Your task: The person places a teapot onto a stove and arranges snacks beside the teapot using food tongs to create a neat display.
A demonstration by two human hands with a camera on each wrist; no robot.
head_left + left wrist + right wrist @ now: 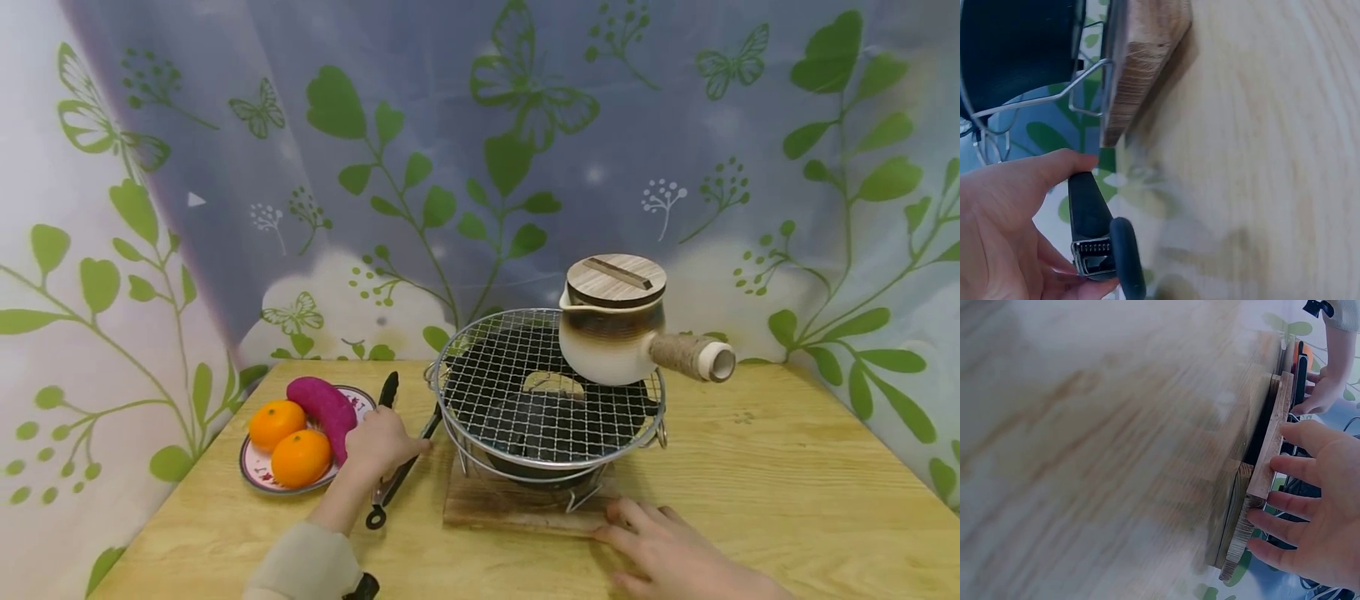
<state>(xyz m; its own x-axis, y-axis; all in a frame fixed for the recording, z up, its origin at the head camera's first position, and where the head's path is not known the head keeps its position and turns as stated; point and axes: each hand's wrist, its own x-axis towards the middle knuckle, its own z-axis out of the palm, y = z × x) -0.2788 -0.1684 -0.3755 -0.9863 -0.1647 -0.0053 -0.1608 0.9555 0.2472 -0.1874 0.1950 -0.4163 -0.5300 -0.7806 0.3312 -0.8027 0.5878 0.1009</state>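
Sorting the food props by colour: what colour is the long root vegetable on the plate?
Magenta-purple; the long sweet potato shows best in the head view.

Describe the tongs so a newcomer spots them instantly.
Start at the round wire grill mid-table; the plate of fruit sits to its left. Between them lie the black tongs, gripped by the left hand. They are the only long, thin, dark tool, ending in a hanging loop.

Left hand (384, 443) hides the tongs' (396, 454) middle; right wrist view blurred
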